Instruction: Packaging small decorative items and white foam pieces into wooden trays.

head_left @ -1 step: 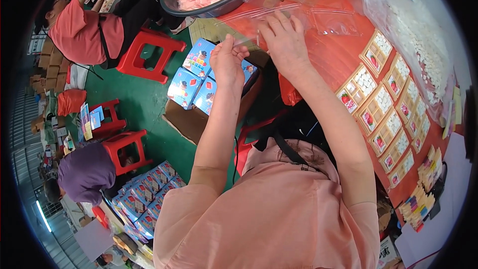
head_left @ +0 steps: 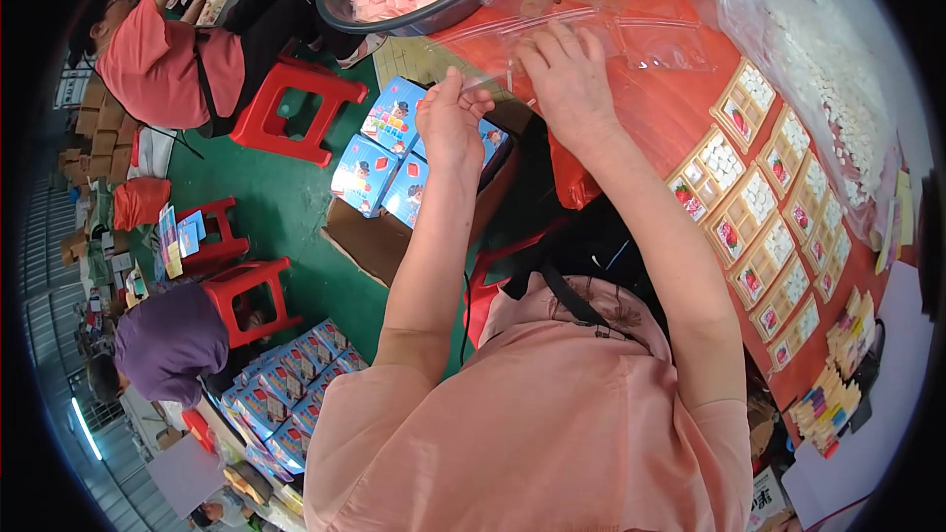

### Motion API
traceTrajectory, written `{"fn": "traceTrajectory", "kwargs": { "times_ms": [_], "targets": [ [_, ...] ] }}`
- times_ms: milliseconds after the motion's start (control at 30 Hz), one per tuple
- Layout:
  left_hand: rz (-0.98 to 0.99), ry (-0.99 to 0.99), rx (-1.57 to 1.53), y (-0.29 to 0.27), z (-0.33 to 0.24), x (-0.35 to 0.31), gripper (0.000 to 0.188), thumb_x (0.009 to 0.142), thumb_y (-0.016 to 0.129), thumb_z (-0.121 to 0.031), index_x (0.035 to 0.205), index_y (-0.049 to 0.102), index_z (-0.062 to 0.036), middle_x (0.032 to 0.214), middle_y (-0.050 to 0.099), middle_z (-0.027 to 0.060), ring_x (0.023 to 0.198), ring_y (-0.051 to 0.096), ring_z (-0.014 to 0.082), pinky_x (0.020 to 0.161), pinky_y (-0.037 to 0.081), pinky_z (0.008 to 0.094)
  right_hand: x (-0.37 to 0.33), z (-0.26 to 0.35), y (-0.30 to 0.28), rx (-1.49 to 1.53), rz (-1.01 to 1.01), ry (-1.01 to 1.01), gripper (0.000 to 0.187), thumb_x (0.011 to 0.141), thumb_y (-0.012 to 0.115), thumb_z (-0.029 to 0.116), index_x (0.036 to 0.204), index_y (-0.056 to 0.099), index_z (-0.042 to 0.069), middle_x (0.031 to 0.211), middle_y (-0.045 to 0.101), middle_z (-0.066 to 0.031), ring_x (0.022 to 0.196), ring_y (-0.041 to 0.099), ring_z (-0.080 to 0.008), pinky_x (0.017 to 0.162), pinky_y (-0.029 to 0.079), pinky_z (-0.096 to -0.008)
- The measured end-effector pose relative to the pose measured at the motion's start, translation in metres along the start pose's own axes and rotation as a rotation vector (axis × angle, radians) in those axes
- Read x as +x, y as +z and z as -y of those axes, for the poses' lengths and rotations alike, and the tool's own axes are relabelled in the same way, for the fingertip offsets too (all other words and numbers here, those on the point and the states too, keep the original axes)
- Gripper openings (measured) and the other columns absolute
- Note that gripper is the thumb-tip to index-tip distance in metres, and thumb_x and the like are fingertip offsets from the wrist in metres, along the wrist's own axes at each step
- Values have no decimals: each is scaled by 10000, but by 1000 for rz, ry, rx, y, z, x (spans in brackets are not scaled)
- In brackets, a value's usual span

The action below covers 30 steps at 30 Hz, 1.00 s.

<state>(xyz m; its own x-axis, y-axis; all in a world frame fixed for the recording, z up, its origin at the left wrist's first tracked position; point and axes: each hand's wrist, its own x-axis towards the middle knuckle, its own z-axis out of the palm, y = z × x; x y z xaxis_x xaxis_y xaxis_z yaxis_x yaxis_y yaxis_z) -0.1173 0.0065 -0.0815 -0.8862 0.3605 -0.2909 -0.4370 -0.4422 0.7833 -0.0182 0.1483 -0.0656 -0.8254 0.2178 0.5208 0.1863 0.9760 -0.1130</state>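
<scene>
My left hand (head_left: 455, 123) is closed above the box of blue cartons, thumb and fingers pinching the edge of a clear plastic bag (head_left: 498, 74). Palm down, my right hand (head_left: 570, 79) lies over the bag at the table's edge, its fingers stretched out and slightly apart. More flat clear zip bags (head_left: 665, 44) are spread on the red table cover (head_left: 650, 99) beyond and beside that hand. Whether the right fingertips press on one bag or several cannot be made out.
A dark basin (head_left: 389, 22) of pink packets stands at the far edge. Wooden trays (head_left: 754, 202) with white pieces lie right, beside a bag of white pieces (head_left: 838, 89). Below my left hand is a cardboard box (head_left: 365, 241) of blue cartons. Red stools (head_left: 296, 108) and co-workers are left.
My right hand has shifted slightly toward me, its fingers a little more bent over the bag. The left hand stays in place.
</scene>
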Motion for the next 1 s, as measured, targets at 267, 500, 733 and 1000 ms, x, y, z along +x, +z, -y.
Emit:
{"fn": "traceTrajectory", "kwargs": {
  "times_ms": [267,500,733,1000],
  "targets": [
    [-139,27,-30,-12,-2,-8,172,1009,658,-162,940,587,-22,853,683,125,735,678,226,654,573,363,2,-46,-16,-221,109,30,376,862,603,77,1234,657,92,1314,616,-119,1352,502,-317,1155,318,-553],
    [-94,-3,-64,-42,-10,-26,150,1019,651,-172,1029,632,-24,905,711,112,757,665,206,729,564,351,-40,-44,-77,-194,71,17,453,832,619,30,1278,663,95,1331,603,-148,1362,494,-327,1159,314,-554],
    [10,-60,-64,-18,-11,-59,164,1023,643,-182,1002,635,-19,894,694,98,737,629,187,713,532,347,-125,-38,-116,-40,272,148,500,802,635,-8,1292,662,86,1395,558,-180,1377,476,-337,1170,310,-532],
    [282,-230,40,46,15,-107,202,1053,590,-180,933,647,-28,894,701,103,704,652,184,675,543,349,-112,-34,-144,172,49,388,431,811,690,-2,1236,653,60,1412,543,-167,1371,473,-362,1130,365,-504]
  ]
}}
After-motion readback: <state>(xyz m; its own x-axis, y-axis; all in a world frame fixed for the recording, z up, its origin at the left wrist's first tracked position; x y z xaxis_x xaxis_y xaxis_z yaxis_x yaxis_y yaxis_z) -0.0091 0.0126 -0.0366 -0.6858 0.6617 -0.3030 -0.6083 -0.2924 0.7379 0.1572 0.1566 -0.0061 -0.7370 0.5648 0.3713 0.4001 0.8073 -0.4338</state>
